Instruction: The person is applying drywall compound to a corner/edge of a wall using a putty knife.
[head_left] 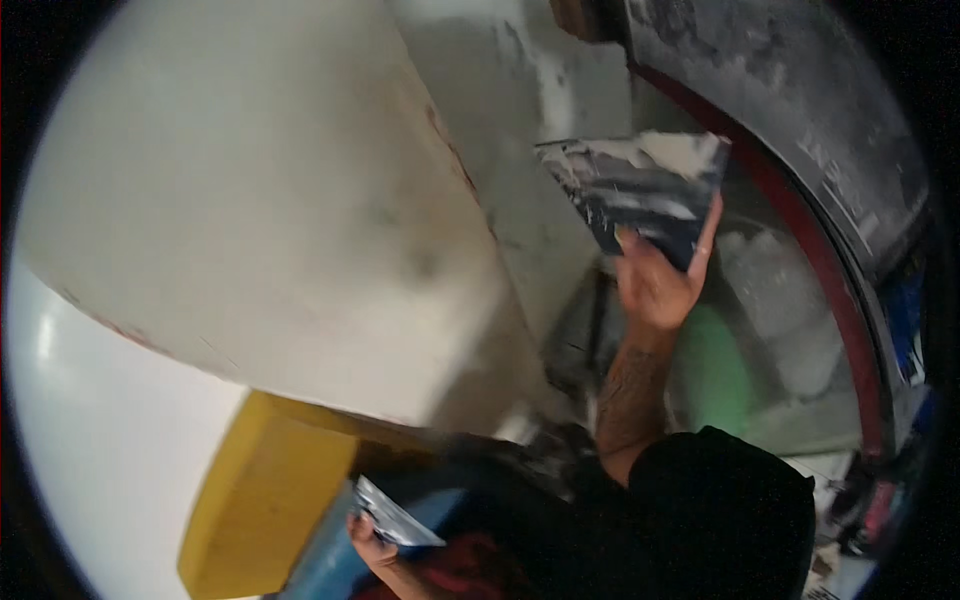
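Observation:
My right hand (655,283) is closed on a wide, dark putty spreader (640,190), its thumb lying on the near face. Pale filler coats the spreader's far edge and streaks its face. At the lower left, my left hand (372,545) grips a second, smaller putty knife (398,517) with a light, smeared blade. Between and beyond the hands spreads a large off-white curved panel (270,200) with dull grey patches and reddish marks along its edges. The right-hand spreader is above a grey-green surface (540,240) beside the panel; whether it touches that surface I cannot tell.
A yellow block-like object (265,490) lies under the panel's near edge, beside a blue rounded thing (330,550). On the right are a green oblong shape (712,370), cloudy translucent material (780,290), a dark red curved strip (850,320) and a smeared grey panel (790,100).

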